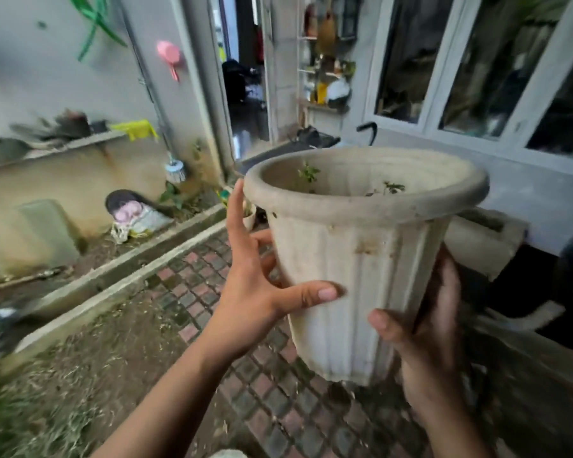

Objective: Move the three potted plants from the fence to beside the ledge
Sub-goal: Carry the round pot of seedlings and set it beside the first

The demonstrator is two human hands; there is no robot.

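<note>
A large off-white ribbed plant pot (354, 259) with a thick rolled rim hangs in the air over the paving, tilted a little. Small green sprouts (308, 175) show inside it. My right hand (424, 338) grips its lower right side from beneath, thumb across the front. My left hand (255, 285) lies against its left side with the fingers spread wide and the thumb pressed on the wall. A small white pot (249, 218) stands on the ground behind my left hand, mostly hidden.
A low concrete curb (119, 279) runs along a soil bed on the left, below a wall ledge (63, 147) with clutter. Brick paving (245, 375) is underfoot. An open doorway (245, 94) lies ahead, a window (477, 67) and a grey sill on the right.
</note>
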